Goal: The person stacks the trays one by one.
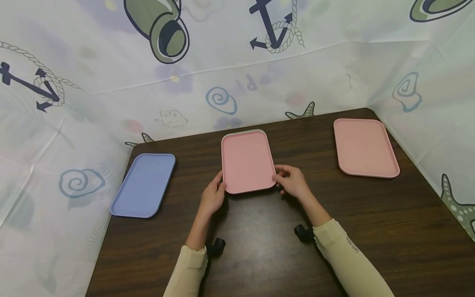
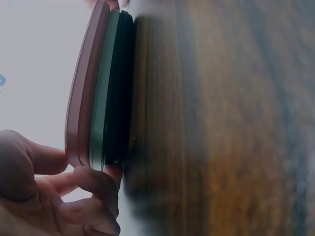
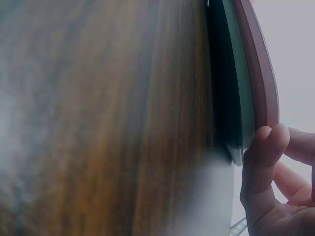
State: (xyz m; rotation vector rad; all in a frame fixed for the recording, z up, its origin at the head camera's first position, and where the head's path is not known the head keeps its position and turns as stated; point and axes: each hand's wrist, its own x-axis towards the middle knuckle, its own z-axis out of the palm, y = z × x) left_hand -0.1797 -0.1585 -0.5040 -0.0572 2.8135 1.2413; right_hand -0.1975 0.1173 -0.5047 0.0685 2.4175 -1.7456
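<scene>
In the head view, a pink tray [image 1: 248, 161] lies at the middle of the table. The wrist views show it stacked over a green tray [image 2: 101, 113], with a dark layer [image 2: 119, 93] beneath that could be another tray or shadow. My left hand [image 1: 213, 198] holds the pink tray's near left corner, thumb at the rim and fingertips by the green edge. At the near right corner my right hand [image 1: 294, 180] pinches the pink tray between thumb and fingers. In the right wrist view, the green tray's edge [image 3: 241, 93] shows just below the pink one.
A blue tray [image 1: 144, 185] lies at the table's left edge, and a second pink tray [image 1: 365, 147] near the right edge. The brown wooden table [image 1: 259, 243] backs onto a printed cloth [image 1: 208, 74] with anchors and shells. Black wrist devices [image 1: 216, 248] sit by the sleeves.
</scene>
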